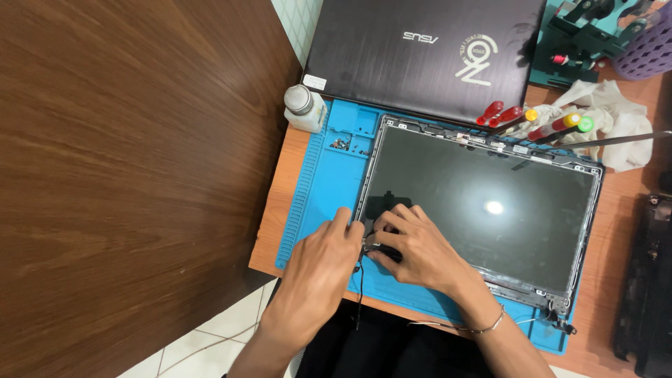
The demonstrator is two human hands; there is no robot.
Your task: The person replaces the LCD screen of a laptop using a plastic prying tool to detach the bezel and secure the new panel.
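We start with the wide brown wooden table (pixel 126 175) filling the left of our view, and beside it the smaller orange table (pixel 269 238) that carries the work. On it lies the blue repair mat (pixel 329 189), and on the mat we have the bare laptop screen panel (pixel 483 203), dark glass up, already stripped of its front bezel, with its thin metal frame and hinge brackets showing along the edges. Beyond it rests a closed black laptop (pixel 420 49), and to the right a bunch of screwdrivers (pixel 539 122) with red, yellow and green handles lies against a crumpled white cloth (pixel 609 115). A small white bottle (pixel 303 107) stands at the mat's far left corner, and tiny loose screws (pixel 344 145) sit in the mat's tray, so we judge a good part of the dismantling is done. Now both hands meet at the panel's near left corner: our left hand (pixel 318 269) lies on the mat with its fingers pressed together, tips touching the frame edge, while our right hand (pixel 413 245) rests on the glass, fingers curled over a small dark hinge piece (pixel 381 248); whether they pinch it we cannot tell. A thin black cable (pixel 360 290) hangs from that corner over the table edge. The panel sits in its frame, so by our reading the freeing of this corner is left to do.
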